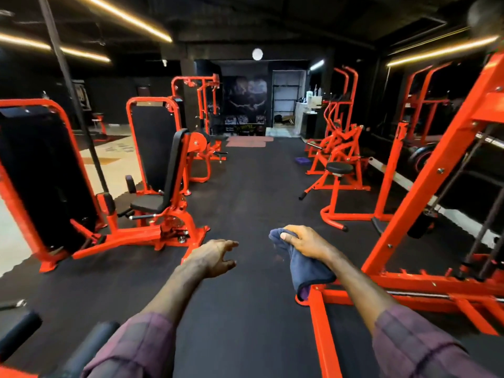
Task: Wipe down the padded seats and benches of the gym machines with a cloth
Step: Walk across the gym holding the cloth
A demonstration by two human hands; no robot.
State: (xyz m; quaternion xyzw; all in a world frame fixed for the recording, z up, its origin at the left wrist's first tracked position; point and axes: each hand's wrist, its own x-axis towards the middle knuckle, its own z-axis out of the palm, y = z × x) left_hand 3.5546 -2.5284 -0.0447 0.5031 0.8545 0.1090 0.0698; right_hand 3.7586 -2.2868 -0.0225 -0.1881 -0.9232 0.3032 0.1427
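A wide black rubber floor (251, 186) runs down the middle of the gym, lined on both sides with orange-framed machines. On the right, a big angled orange frame (425, 192) rises close by, its base rails lying on the floor beside the person's right arm. On the left stands a seated machine (152, 170) with a tall black backrest and a black padded seat (148, 204), well apart from both hands. Farther back on the right is a smaller machine with a round black seat pad (339, 167) on an orange post. Both forearms reach forward over the floor, plaid sleeves pushed up. A dark blue cloth (302, 266) hangs from the right hand (305, 241), bunched at the top and drooping down under the wrist toward the orange rail. That hand's fingers and thumb are curled round the bunched top of the cloth. The left hand (215, 257) holds nothing, its fingers spread loosely forward above the floor.
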